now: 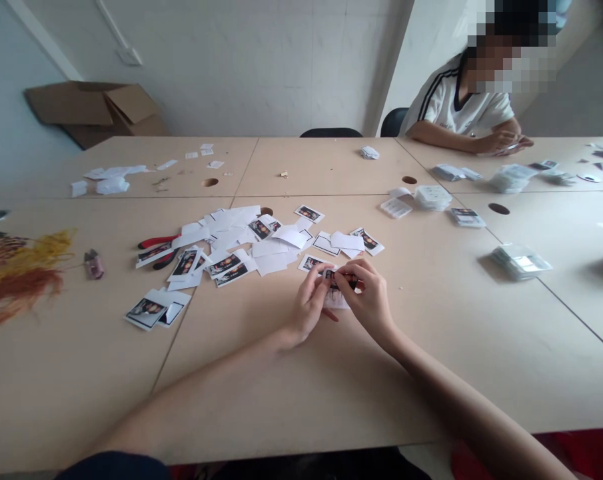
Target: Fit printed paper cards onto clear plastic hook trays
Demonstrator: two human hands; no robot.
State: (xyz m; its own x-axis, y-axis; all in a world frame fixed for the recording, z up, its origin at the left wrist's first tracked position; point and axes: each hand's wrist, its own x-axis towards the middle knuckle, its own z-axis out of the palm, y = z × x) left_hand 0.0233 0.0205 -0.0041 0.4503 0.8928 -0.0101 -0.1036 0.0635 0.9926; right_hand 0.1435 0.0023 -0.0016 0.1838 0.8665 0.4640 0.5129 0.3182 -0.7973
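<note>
Near the middle of the table, my left hand (310, 305) is closed on the left edge of a small printed card (336, 298) with a dark top and a pale lower part. My right hand (370, 297) pinches the same card's upper right side, its fingertips over the dark print. Fingers hide part of the card. Just beyond my hands lies another photo card (312, 263). A loose heap of white papers (226, 230) and printed photo cards (185, 264) spreads to the left.
Red-handled pliers (157, 243) poke out of the heap. Pink snips (94, 265) and coloured threads (28, 260) lie left. Clear plastic cases (520, 260) stand right. Across the table sits a person (444, 110); a cardboard box (88, 110) is behind.
</note>
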